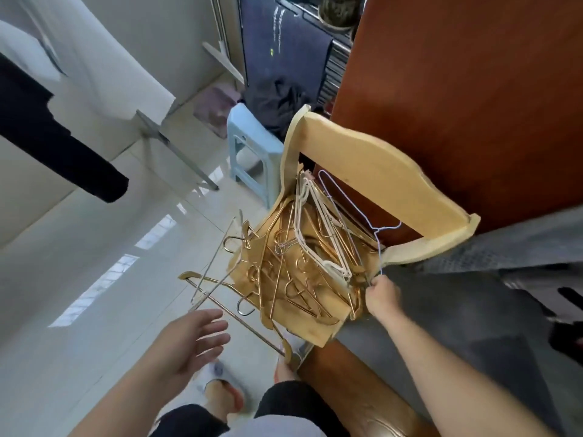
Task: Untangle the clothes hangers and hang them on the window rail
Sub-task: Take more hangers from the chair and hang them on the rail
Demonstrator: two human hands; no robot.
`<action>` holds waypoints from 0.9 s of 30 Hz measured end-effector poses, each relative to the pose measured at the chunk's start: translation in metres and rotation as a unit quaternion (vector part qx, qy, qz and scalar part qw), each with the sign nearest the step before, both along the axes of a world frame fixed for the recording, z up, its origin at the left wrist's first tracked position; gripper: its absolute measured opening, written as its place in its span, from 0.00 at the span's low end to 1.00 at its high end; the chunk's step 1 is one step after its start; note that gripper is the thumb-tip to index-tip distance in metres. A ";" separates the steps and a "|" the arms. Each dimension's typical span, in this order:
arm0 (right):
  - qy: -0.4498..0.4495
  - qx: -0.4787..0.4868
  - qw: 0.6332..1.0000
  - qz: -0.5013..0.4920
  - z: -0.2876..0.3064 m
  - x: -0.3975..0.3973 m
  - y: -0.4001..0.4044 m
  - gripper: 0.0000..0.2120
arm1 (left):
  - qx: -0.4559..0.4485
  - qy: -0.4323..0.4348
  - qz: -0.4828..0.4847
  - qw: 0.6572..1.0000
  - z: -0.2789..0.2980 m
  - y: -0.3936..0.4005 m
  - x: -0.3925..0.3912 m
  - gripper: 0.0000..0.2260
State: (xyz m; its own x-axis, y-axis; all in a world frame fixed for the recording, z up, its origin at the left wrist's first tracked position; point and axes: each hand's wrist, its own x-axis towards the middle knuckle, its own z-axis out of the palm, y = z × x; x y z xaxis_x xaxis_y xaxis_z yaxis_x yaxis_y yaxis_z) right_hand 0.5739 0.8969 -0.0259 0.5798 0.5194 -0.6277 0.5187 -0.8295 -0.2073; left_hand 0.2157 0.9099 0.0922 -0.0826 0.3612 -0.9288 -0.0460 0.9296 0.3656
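Note:
A tangled heap of gold metal hangers and several white hangers fills a tan cardboard box leaning on a bed edge. Some gold hangers stick out over the box's left side above the floor. A thin light blue wire hanger stands along the box's right wall. My right hand pinches the lower end of that blue hanger at the box's near right corner. My left hand hovers open, fingers spread, just below the protruding gold hangers, touching nothing.
A light blue plastic stool stands behind the box. A brown wooden headboard rises at the right, with a grey bed cover below it. Dark clothing hangs at the left over a glossy tiled floor. My slippered feet are below.

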 end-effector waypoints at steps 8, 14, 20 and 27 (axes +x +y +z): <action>0.152 0.128 0.938 -0.282 -0.080 0.074 0.115 0.36 | -0.063 0.077 0.034 0.994 -0.029 -0.010 0.010 0.10; 0.280 0.186 0.874 -0.350 -0.092 0.073 0.122 0.14 | -0.051 0.085 0.030 0.995 -0.031 -0.012 0.024 0.09; 0.154 0.164 0.965 -0.132 -0.080 0.058 0.094 0.21 | -0.030 0.083 -0.008 0.996 -0.015 -0.008 0.044 0.10; 0.034 0.175 0.976 0.124 -0.037 0.038 0.060 0.21 | -0.034 0.068 -0.013 0.997 0.000 -0.017 0.055 0.10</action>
